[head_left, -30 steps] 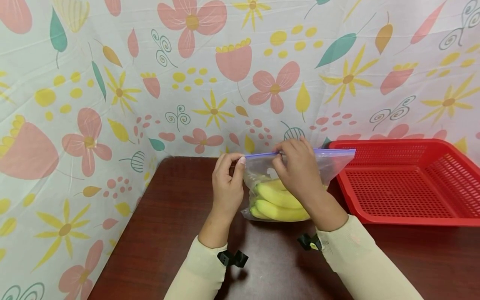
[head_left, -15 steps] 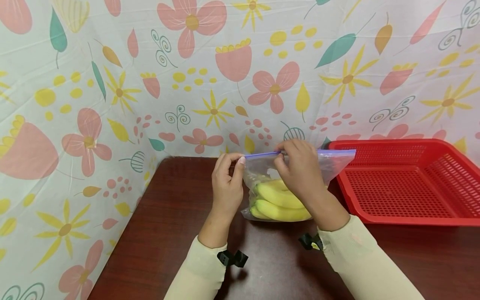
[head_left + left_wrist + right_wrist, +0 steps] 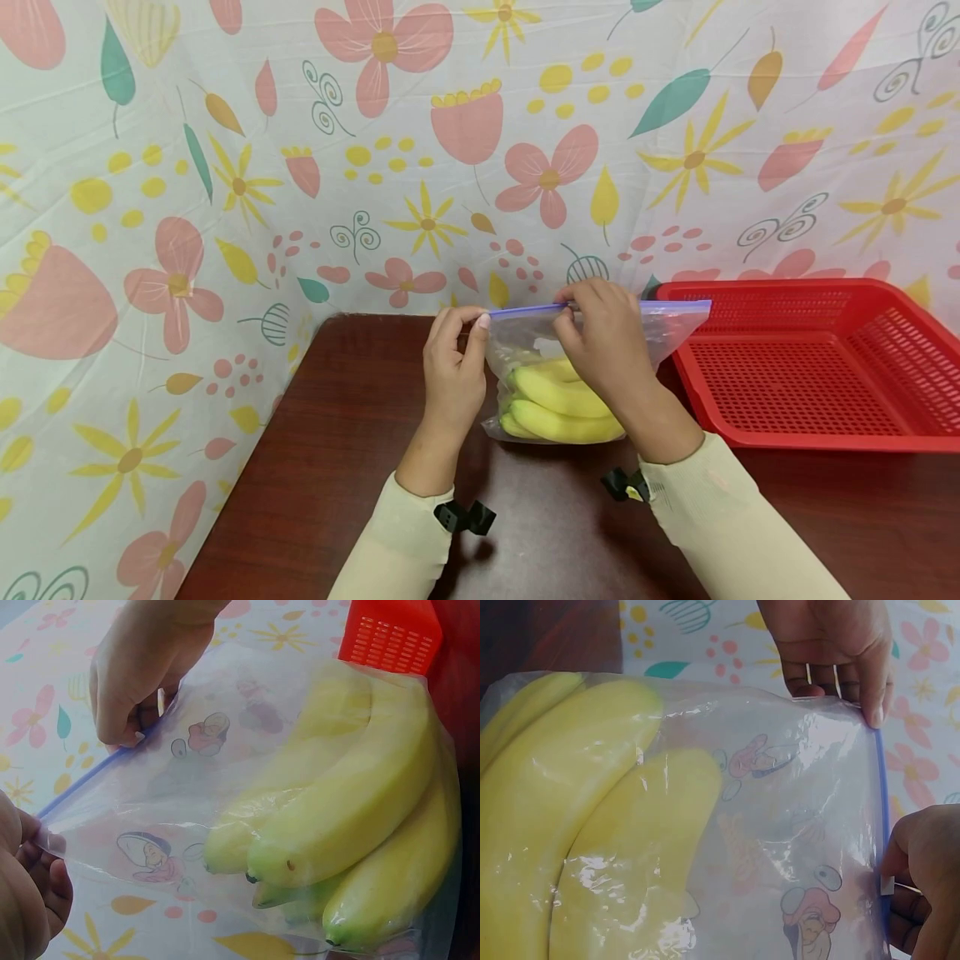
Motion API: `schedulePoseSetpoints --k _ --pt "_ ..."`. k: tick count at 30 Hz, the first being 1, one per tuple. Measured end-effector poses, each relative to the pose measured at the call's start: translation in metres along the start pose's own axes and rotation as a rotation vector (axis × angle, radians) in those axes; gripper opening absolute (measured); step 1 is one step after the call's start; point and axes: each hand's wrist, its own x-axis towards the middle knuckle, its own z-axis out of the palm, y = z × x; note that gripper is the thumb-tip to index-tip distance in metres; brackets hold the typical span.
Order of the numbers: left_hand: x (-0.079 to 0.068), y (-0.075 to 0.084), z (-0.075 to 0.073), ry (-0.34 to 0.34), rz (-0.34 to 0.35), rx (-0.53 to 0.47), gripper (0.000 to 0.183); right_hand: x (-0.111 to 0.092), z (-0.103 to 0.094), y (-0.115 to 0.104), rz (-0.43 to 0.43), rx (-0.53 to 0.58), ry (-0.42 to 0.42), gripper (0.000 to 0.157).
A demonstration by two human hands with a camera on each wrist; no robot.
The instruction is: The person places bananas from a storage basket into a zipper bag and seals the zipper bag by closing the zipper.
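Note:
A clear zip bag (image 3: 517, 337) with a purple zip strip (image 3: 525, 310) stands on the table, several yellow bananas (image 3: 562, 404) lying in its lower part. Thumb and fingers of my left hand (image 3: 456, 375) pinch the strip's left corner. My right hand (image 3: 611, 342) pinches the strip near its middle, where the right wrist view shows a small white slider (image 3: 887, 886) at the fingertips. Printed cartoon figures (image 3: 150, 853) decorate the plastic. Green-tipped banana ends face the left side of the bag. Past my right hand, the strip runs on toward the basket.
To the right, a red perforated plastic basket (image 3: 832, 440) sits close beside the bag's right end. Dark brown wood forms the table (image 3: 360, 417). Flower-printed cloth (image 3: 465, 200) hangs behind the table and along its left side.
My right hand has slid slightly to the right along the purple strip. My left hand and the bananas have stayed in place.

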Motion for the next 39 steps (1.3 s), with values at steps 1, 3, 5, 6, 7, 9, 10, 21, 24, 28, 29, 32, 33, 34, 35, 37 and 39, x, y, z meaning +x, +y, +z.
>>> schedulePoseSetpoints --k 1,3,5,6,7,9,10,21,24,28,29,32,33,34,35,37,39 --pt "0.0001 0.0000 0.0002 0.001 0.000 -0.003 0.019 -0.0001 -0.0001 0.0002 0.001 -0.001 0.000 0.014" --pt "0.0001 -0.0001 0.0003 0.003 -0.001 -0.010 0.019 -0.0001 0.0000 0.0005 0.002 -0.005 0.001 0.013" --pt "0.0000 -0.0002 0.0003 0.004 -0.001 -0.012 0.019 -0.0002 0.0001 0.0007 0.002 -0.006 0.002 0.013" --pt "0.0000 0.0000 0.0002 0.004 -0.002 -0.013 0.019 -0.0002 0.0001 0.0007 0.002 -0.006 0.002 0.013" --pt "0.0000 0.0000 0.0001 0.004 -0.002 -0.012 0.019 -0.0003 0.0001 0.0007 0.003 -0.007 0.002 0.013" --pt "-0.0001 0.0004 -0.0001 0.002 -0.004 -0.008 0.018 -0.0002 -0.0001 0.0007 0.006 -0.006 0.001 0.013" --pt "-0.0001 0.0005 -0.0001 0.001 -0.005 -0.007 0.018 -0.0002 -0.0002 0.0008 0.007 -0.006 0.000 0.013" --pt "-0.0002 -0.0010 -0.0001 0.001 -0.001 0.000 0.018 -0.0007 -0.0018 0.0034 0.020 -0.015 0.000 0.014" --pt "-0.0003 -0.0013 -0.0002 0.002 -0.004 -0.003 0.018 -0.0010 -0.0019 0.0047 0.020 -0.015 0.001 0.013" --pt "-0.0001 -0.0016 0.0001 0.005 -0.007 -0.008 0.018 -0.0013 -0.0022 0.0063 0.021 -0.016 0.006 0.014" --pt "0.0000 -0.0016 0.0003 0.006 -0.008 -0.008 0.018 -0.0014 -0.0024 0.0066 0.022 -0.015 0.008 0.014" --pt "0.0004 -0.0015 0.0005 0.007 -0.009 -0.008 0.018 -0.0017 -0.0028 0.0071 0.025 -0.012 0.011 0.014" --pt "0.0004 -0.0013 0.0005 0.008 -0.008 -0.007 0.018 -0.0017 -0.0030 0.0071 0.026 -0.011 0.011 0.014" --pt "0.0005 -0.0010 0.0004 0.008 -0.007 -0.006 0.018 -0.0017 -0.0030 0.0072 0.027 -0.010 0.011 0.014" --pt "0.0006 -0.0009 0.0003 0.008 -0.006 -0.005 0.019 -0.0017 -0.0032 0.0072 0.028 -0.010 0.012 0.014" --pt "0.0008 -0.0005 0.0001 0.006 -0.007 -0.001 0.019 -0.0017 -0.0034 0.0073 0.029 -0.010 0.011 0.013" --pt "0.0009 -0.0004 -0.0002 0.006 -0.006 0.002 0.019 -0.0014 -0.0034 0.0076 0.028 -0.011 0.012 0.014"
